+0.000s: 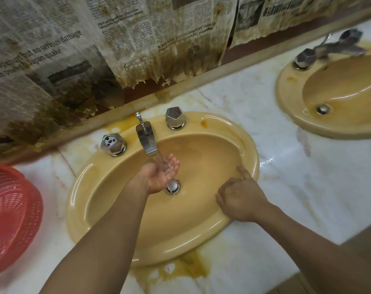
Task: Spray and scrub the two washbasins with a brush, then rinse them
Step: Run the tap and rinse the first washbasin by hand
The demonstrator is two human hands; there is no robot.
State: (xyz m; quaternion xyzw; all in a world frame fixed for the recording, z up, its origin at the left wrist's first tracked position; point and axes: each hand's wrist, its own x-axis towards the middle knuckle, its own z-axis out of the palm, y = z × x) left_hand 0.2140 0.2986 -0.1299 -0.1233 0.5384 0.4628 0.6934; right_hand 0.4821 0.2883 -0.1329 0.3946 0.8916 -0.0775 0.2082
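Rust-stained white marble tabletop [265,240] lies closest, bearing everything. Far to the left of the left hand [161,175] sits a red plastic mesh basket [10,209]. That hand, palm up and cupped, grasping nothing, catches water running from the chrome spout [147,141] just above it, over the drain [172,186] of the mustard-yellow oval ceramic washbasin [116,219]. The right hand [241,201] rests on the basin's inner wall near the rim, loosely clenched and empty, only the forefinger straight against the glaze. Well to its right stands a second mustard-yellow washbasin [290,98]. No brush or spray bottle shows. This looks like rinsing the first basin. Next, the cupped water wants throwing round the walls.
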